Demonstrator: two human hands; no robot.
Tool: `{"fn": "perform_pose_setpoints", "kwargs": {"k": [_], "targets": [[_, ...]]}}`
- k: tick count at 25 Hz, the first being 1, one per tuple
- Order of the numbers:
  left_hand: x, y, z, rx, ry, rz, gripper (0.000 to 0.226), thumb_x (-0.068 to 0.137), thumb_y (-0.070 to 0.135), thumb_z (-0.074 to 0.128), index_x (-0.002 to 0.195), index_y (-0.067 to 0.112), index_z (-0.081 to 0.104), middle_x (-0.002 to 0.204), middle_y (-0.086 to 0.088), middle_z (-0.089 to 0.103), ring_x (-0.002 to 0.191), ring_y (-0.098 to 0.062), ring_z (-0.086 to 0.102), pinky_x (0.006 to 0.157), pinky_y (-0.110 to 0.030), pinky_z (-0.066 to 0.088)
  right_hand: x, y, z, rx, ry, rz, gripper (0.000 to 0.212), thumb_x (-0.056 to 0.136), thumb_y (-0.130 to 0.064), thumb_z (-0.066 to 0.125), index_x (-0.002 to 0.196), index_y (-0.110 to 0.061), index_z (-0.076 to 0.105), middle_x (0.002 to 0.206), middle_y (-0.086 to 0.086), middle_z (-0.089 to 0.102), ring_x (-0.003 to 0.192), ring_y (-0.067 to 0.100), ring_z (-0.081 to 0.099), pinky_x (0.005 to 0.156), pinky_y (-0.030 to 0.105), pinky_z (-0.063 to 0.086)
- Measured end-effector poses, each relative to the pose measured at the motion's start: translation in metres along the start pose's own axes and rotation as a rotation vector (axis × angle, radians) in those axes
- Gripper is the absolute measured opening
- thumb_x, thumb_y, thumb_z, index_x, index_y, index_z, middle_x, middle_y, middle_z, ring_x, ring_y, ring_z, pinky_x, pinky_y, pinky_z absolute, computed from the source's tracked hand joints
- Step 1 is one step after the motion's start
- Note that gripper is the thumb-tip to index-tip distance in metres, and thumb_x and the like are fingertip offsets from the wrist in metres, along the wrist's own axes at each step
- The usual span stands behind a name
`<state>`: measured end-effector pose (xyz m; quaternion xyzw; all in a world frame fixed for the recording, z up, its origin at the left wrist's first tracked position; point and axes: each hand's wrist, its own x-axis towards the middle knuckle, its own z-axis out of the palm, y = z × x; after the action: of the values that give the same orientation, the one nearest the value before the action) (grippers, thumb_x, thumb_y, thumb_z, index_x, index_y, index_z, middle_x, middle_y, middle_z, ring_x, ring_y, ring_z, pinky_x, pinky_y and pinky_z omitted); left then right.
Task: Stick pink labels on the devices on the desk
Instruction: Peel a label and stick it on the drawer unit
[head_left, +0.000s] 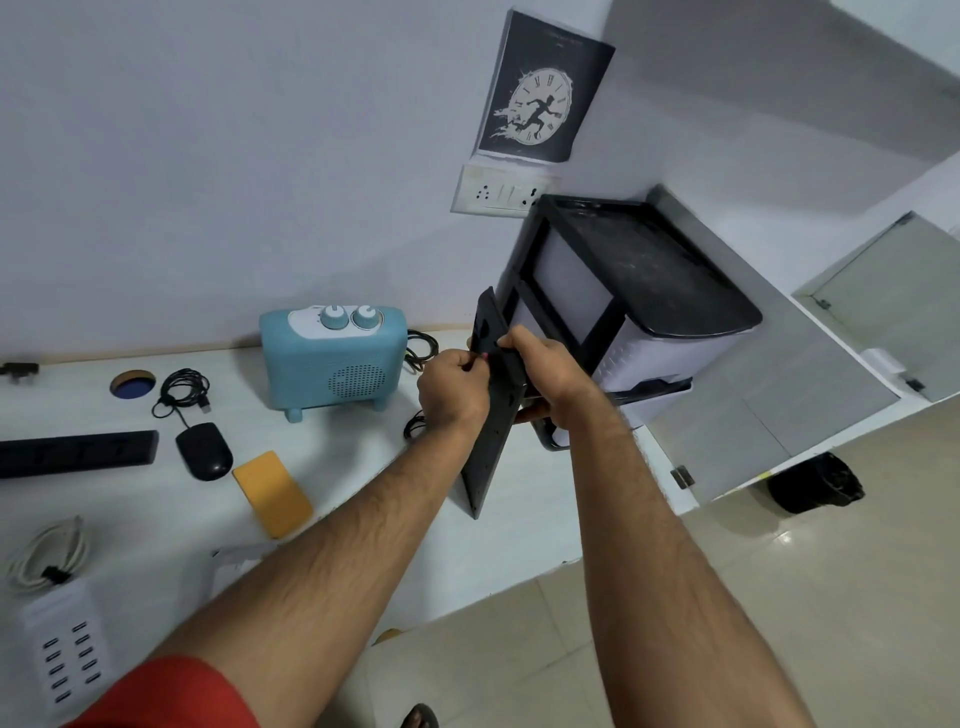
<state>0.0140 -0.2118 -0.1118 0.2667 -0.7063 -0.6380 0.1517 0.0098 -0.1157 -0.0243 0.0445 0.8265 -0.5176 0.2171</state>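
Note:
A flat black device (491, 457), a keyboard or tablet, stands on its edge above the white desk (363, 483). My right hand (540, 369) grips its upper part from the right. My left hand (453, 388) pinches a small pink label (485, 357) against the device's left face near the top. Other devices lie on the desk: a blue radio-like box (332, 358) with two knobs, a black mouse (204, 450), a long black bar (78, 452) and a white multi-port charger (67, 654).
An orange pad (272, 493) lies near the mouse. Coiled cables (183, 392) and a white cable (49, 558) sit at the left. A black-topped drawer unit (644, 296) stands at the desk's right end. A black bin (815, 483) is on the tiled floor.

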Motion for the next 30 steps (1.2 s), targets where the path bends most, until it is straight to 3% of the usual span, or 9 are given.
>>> {"fn": "perform_pose_setpoints", "kwargs": {"k": [4, 7, 11, 14, 17, 22, 27, 30], "targets": [[-0.006, -0.002, 0.006, 0.015, -0.019, 0.066, 0.017, 0.081, 0.025, 0.062, 0.074, 0.013, 0.071, 0.069, -0.003, 0.070, 0.073, -0.028, 0.066, 0.066, -0.040, 0.057, 0.005, 0.002, -0.006, 0.013, 0.010, 0.005, 0.043, 0.089, -0.041, 0.053, 0.109, -0.006, 0.068, 0.092, 0.010, 0.072, 0.084, 0.026, 0.071, 0.080, 0.055, 0.061], [-0.011, -0.002, 0.007, -0.016, -0.050, 0.112, 0.015, 0.083, 0.018, 0.061, 0.081, 0.016, 0.075, 0.072, 0.002, 0.072, 0.073, -0.022, 0.067, 0.070, -0.038, 0.058, 0.006, 0.005, -0.010, 0.029, 0.012, 0.002, 0.042, 0.089, -0.042, 0.052, 0.110, -0.009, 0.069, 0.103, 0.014, 0.075, 0.091, 0.029, 0.073, 0.078, 0.053, 0.062], [-0.021, -0.013, 0.016, -0.028, -0.111, 0.149, 0.040, 0.086, 0.008, 0.049, 0.114, 0.025, 0.071, 0.103, 0.006, 0.074, 0.096, -0.011, 0.067, 0.089, -0.027, 0.054, 0.008, 0.006, -0.015, 0.039, -0.009, 0.004, 0.045, 0.084, -0.045, 0.053, 0.112, -0.015, 0.071, 0.107, 0.012, 0.076, 0.099, 0.031, 0.073, 0.077, 0.052, 0.062], [-0.016, -0.023, 0.027, 0.030, -0.126, 0.144, 0.052, 0.084, 0.006, 0.042, 0.126, 0.029, 0.063, 0.112, 0.005, 0.068, 0.104, -0.011, 0.063, 0.097, -0.029, 0.051, 0.008, 0.006, -0.018, 0.047, 0.003, -0.007, 0.044, 0.086, -0.044, 0.052, 0.112, -0.014, 0.071, 0.104, 0.010, 0.077, 0.097, 0.030, 0.073, 0.077, 0.051, 0.062], [-0.011, -0.025, 0.034, 0.017, -0.158, 0.123, 0.055, 0.085, 0.007, 0.040, 0.129, 0.031, 0.060, 0.112, 0.005, 0.066, 0.104, -0.010, 0.062, 0.098, -0.032, 0.052, 0.007, 0.005, -0.020, 0.047, 0.020, -0.016, 0.042, 0.090, -0.040, 0.051, 0.111, -0.010, 0.070, 0.103, 0.011, 0.077, 0.095, 0.030, 0.073, 0.075, 0.048, 0.063], [-0.020, -0.028, 0.035, -0.093, -0.196, 0.133, 0.055, 0.085, 0.006, 0.038, 0.128, 0.029, 0.062, 0.117, 0.003, 0.066, 0.109, -0.009, 0.061, 0.101, -0.024, 0.048, 0.008, 0.006, -0.022, 0.053, 0.044, -0.017, 0.041, 0.090, -0.040, 0.050, 0.110, -0.009, 0.069, 0.104, 0.013, 0.075, 0.095, 0.031, 0.073, 0.076, 0.049, 0.062], [-0.019, -0.032, 0.035, -0.218, -0.223, 0.075, 0.062, 0.076, 0.010, 0.035, 0.125, 0.036, 0.063, 0.117, 0.004, 0.069, 0.111, -0.012, 0.064, 0.100, -0.036, 0.051, 0.007, 0.006, -0.023, 0.051, 0.053, -0.011, 0.036, 0.090, -0.040, 0.051, 0.102, -0.012, 0.069, 0.104, 0.014, 0.074, 0.093, 0.031, 0.072, 0.067, 0.042, 0.062], [-0.014, -0.033, 0.039, -0.257, -0.242, 0.066, 0.062, 0.076, 0.007, 0.034, 0.123, 0.035, 0.064, 0.114, 0.003, 0.071, 0.108, -0.017, 0.066, 0.096, -0.041, 0.054, 0.008, 0.005, -0.022, 0.057, 0.046, -0.010, 0.038, 0.090, -0.040, 0.051, 0.108, -0.012, 0.069, 0.103, 0.013, 0.076, 0.094, 0.030, 0.073, 0.068, 0.043, 0.063]]}}
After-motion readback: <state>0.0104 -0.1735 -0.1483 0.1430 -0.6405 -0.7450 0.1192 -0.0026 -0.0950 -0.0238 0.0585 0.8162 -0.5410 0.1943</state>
